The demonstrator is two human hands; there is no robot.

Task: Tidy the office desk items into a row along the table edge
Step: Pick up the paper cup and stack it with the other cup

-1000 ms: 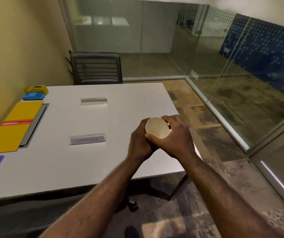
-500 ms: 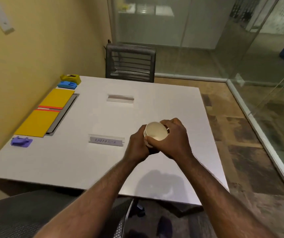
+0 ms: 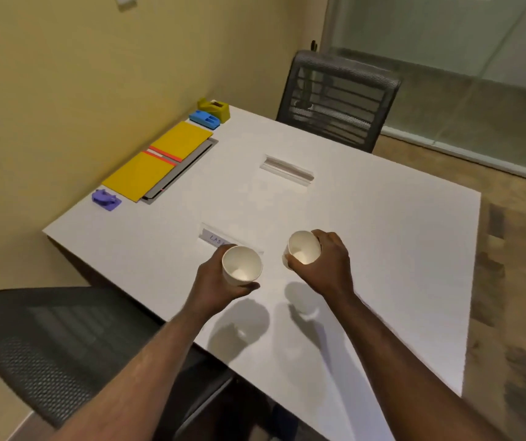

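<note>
We hold one paper cup (image 3: 242,265) in the left hand (image 3: 215,283) and another paper cup (image 3: 303,249) in the right hand (image 3: 326,265) above the desk (image 3: 382,249), and these light cups can easily tip over if we put them down carelessly.

White cups (image 3: 242,265), white table (image 3: 382,249), yellow folders (image 3: 160,160), blue (image 3: 203,119) and purple (image 3: 106,198) holders.

Dim warm light; soft shadows on table (image 3: 382,249); wide-angle edge distortion
</note>
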